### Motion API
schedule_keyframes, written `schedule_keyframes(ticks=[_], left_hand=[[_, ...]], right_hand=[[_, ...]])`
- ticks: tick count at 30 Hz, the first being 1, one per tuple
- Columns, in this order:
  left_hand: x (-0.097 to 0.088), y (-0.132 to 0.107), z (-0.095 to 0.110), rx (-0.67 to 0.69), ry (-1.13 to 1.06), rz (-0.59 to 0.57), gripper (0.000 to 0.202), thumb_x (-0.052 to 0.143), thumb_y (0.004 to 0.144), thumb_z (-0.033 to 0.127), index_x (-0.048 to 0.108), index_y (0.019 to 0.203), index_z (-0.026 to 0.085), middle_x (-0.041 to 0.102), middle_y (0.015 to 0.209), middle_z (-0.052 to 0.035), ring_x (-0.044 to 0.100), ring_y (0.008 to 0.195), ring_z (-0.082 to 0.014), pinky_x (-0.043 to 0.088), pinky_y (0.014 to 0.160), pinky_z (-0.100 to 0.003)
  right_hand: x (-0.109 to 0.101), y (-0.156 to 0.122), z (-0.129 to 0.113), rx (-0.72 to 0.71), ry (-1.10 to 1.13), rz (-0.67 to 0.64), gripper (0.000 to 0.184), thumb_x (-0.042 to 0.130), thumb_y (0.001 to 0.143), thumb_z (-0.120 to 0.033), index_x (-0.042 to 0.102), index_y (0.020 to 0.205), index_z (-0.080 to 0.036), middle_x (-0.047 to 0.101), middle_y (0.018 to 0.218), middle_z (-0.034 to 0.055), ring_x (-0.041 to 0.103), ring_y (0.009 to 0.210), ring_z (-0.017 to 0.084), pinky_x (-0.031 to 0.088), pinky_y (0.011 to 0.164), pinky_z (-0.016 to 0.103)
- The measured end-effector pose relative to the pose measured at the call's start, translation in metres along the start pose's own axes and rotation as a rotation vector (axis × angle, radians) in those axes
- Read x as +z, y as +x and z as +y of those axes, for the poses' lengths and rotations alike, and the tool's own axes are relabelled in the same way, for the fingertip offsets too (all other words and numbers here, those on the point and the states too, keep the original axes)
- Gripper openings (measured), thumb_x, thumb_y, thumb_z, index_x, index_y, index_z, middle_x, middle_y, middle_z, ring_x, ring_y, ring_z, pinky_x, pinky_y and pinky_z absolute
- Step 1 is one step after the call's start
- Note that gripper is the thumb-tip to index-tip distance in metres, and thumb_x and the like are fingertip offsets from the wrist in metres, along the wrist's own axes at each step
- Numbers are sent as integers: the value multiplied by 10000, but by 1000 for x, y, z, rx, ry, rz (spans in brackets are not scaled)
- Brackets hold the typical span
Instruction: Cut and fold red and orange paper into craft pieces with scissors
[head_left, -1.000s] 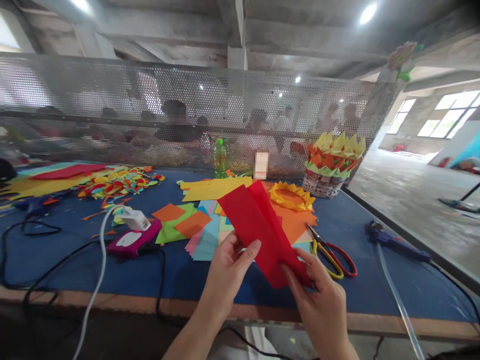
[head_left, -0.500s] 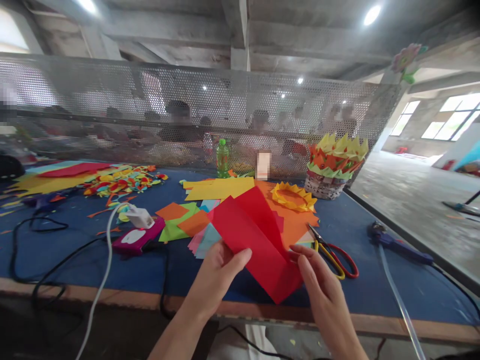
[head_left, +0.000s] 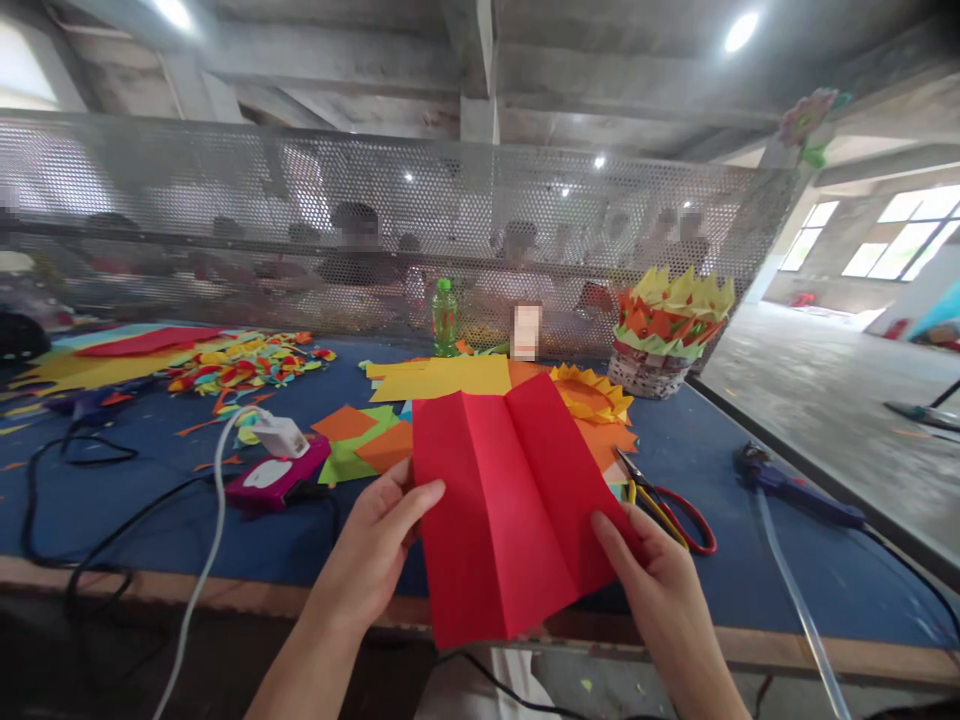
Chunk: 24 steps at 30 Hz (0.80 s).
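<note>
I hold a square sheet of red paper [head_left: 510,500] spread open above the near edge of the blue table [head_left: 150,510]; a crease runs down its middle. My left hand [head_left: 375,545] pinches its left edge with thumb on top. My right hand [head_left: 656,580] grips its right lower edge, thumb on the front. Behind the sheet lie loose coloured paper squares [head_left: 360,440] and yellow sheets [head_left: 442,378].
Red-and-yellow scissors [head_left: 667,505] lie just right of the sheet. A yellow paper ring [head_left: 592,395], a woven basket of folded paper [head_left: 664,335], a green bottle [head_left: 444,318], a pink phone with charger [head_left: 274,470], cables [head_left: 75,480], a glue gun [head_left: 787,485] and paper scraps [head_left: 240,365] are on the table. People sit behind the mesh screen [head_left: 300,220].
The red sheet was folded in half a second ago; my hands have pulled its halves apart and it now lies open and nearly flat, facing me.
</note>
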<state>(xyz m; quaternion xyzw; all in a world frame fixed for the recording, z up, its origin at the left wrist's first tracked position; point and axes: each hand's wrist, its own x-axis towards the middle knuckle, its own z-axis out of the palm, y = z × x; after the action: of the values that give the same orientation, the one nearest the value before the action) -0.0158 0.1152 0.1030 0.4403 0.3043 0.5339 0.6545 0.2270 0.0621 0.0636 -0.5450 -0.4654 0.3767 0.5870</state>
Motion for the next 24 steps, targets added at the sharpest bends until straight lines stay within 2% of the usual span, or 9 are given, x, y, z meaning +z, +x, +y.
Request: schedule_keyframes(ticks=[8, 18, 24], left_hand=[[-4, 1, -3, 1, 16, 41, 412, 682, 854, 288, 633, 1257, 215, 732, 1140, -77, 695, 1013, -256, 548, 810, -318], [-6, -1, -6, -10, 24, 89, 446, 704, 833, 302, 617, 1256, 190, 737, 1118, -84, 701, 996, -264, 557, 770, -308], [-9, -2, -12, -2, 6, 86, 466, 693, 852, 295, 588, 1299, 216, 716, 1179, -70, 693, 1007, -237, 552, 771, -283]], right_hand=[[4, 0, 1, 12, 58, -7, 281, 689, 828, -486, 637, 858, -212, 680, 745, 3, 634, 692, 172, 508, 567, 225], [4, -1, 4, 49, 105, -39, 308, 676, 841, -487, 657, 988, -218, 746, 948, 48, 691, 808, 221, 560, 717, 311], [1, -1, 7, 49, 49, -36, 318, 648, 864, -492, 653, 992, -201, 746, 933, 55, 675, 783, 213, 547, 667, 291]])
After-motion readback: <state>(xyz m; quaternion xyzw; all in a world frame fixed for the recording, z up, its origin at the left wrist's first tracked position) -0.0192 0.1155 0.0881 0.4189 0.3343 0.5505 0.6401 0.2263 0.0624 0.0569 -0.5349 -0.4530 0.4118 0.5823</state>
